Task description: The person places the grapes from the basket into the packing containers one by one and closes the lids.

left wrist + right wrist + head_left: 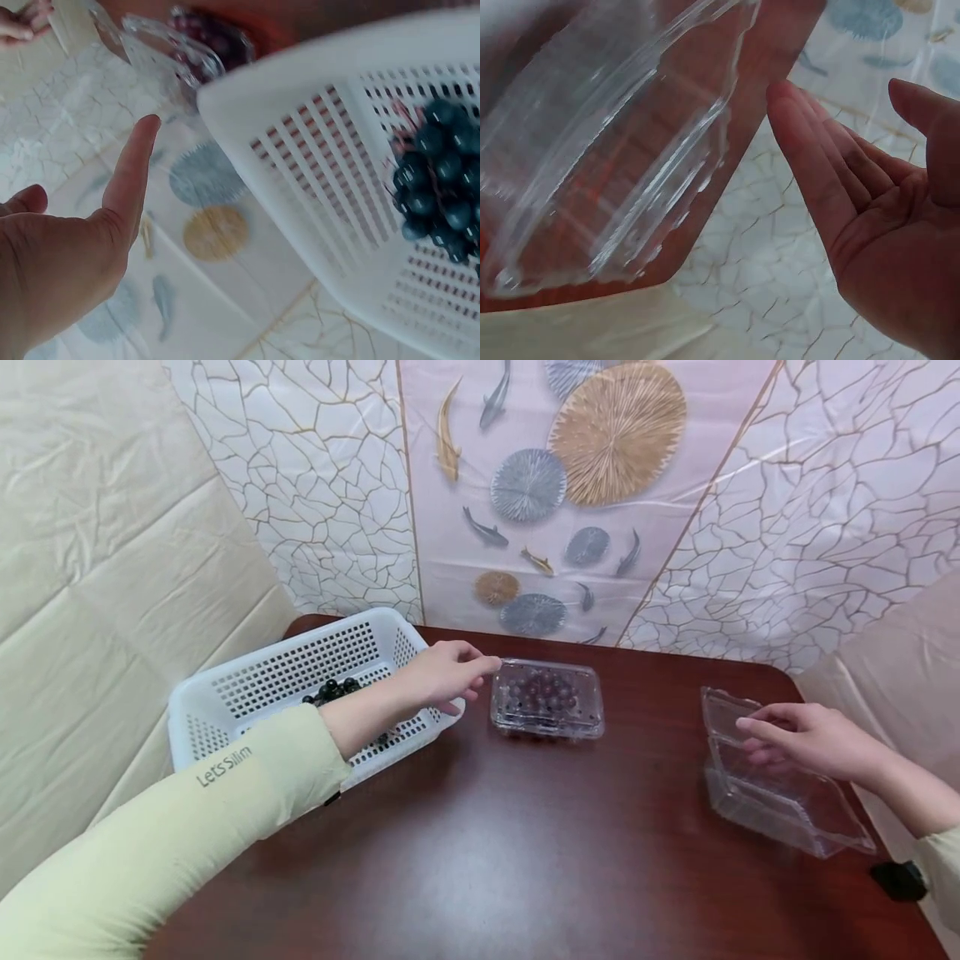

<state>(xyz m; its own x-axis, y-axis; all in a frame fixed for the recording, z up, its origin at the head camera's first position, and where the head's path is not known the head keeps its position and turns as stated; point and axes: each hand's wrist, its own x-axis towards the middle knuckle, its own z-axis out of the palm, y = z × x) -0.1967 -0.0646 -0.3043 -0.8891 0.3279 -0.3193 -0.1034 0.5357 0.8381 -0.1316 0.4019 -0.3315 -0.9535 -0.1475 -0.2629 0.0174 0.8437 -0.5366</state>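
My left hand [447,673], its fingers loosely bent and holding nothing, hovers over the right end of a white plastic basket [300,647]. Inside the basket lies a bunch of dark grapes [442,172], partly covered by my forearm in the head view. Just right of that hand stands a closed clear plastic box [547,718] with reddish-purple grapes [547,691] in it. My right hand [821,739] is over a second clear plastic box [780,802], which has its lid raised and no fruit in it. In the right wrist view that hand's fingers [810,161] are extended, with nothing between them.
A dark red-brown wooden table [525,843] carries everything. Behind it hangs a patterned cloth [517,552] with fish and round leaf shapes. Beige cloth [90,552] closes off the left side. The open box sits near the table's right edge.
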